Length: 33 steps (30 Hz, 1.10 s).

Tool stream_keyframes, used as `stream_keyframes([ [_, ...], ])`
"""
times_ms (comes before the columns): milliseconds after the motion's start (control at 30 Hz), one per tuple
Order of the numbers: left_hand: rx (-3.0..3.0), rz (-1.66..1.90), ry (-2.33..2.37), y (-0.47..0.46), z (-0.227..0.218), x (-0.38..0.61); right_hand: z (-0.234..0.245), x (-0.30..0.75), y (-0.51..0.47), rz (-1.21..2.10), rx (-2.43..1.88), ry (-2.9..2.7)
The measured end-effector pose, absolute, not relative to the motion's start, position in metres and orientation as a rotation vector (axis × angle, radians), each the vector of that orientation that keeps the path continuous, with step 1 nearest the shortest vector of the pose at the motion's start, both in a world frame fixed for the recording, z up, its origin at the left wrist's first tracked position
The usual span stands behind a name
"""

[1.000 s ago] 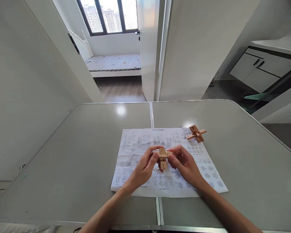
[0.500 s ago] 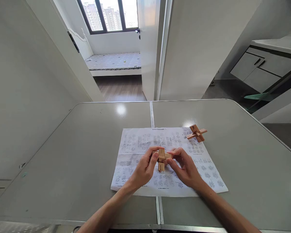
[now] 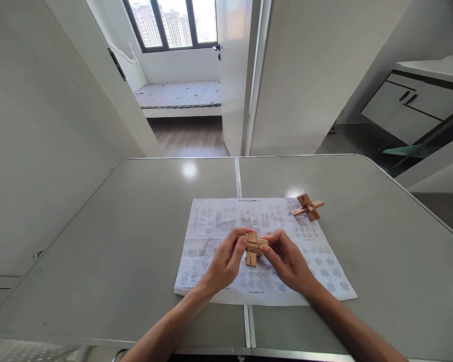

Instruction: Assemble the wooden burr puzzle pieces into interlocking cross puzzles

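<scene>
Between my two hands is a wooden burr puzzle [image 3: 252, 246] made of interlocking light-brown blocks, held just above a printed sheet. My left hand [image 3: 227, 259] is closed on its left side, thumb in front and fingers behind. On the other side, my right hand [image 3: 287, 256] pinches the block that sticks out to the right between thumb and fingertips. Parts of the puzzle are hidden behind my fingers. Under both hands lies the white instruction sheet [image 3: 207, 241], covered in small line diagrams.
A second wooden puzzle [image 3: 307, 207], crossed pieces with a number on one, rests at the sheet's upper right corner. The grey table [image 3: 117, 251] has a metal seam [image 3: 238, 176] down its middle. Beyond stand an open door [image 3: 236, 75] and a bed [image 3: 181, 94].
The puzzle has shifted slightly in my fingers, and its middle looks more filled between the upper and lower blocks. Both hands keep nearly the same grip. The view has moved a little.
</scene>
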State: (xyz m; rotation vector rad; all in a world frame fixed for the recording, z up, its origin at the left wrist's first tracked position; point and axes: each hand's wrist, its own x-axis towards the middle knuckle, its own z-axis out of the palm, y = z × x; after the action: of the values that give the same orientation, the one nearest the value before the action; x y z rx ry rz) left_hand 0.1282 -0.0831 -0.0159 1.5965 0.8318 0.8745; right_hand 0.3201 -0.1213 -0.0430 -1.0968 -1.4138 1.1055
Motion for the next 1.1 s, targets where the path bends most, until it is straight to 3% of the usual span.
stream_keyframes([
  [533,1.59,0.976,0.895,-0.087,-0.018,0.133,-0.035,0.314,-0.122,1.243,-1.101,-1.291],
  [800,1.433,0.818,0.676,-0.079,-0.021,0.128,-0.033,0.317,-0.113,1.446,-0.949,-1.068],
  [1100,1.314,0.86,0.707,-0.078,-0.023,0.13,-0.029,0.317,-0.111,1.389,-0.992,-1.152],
])
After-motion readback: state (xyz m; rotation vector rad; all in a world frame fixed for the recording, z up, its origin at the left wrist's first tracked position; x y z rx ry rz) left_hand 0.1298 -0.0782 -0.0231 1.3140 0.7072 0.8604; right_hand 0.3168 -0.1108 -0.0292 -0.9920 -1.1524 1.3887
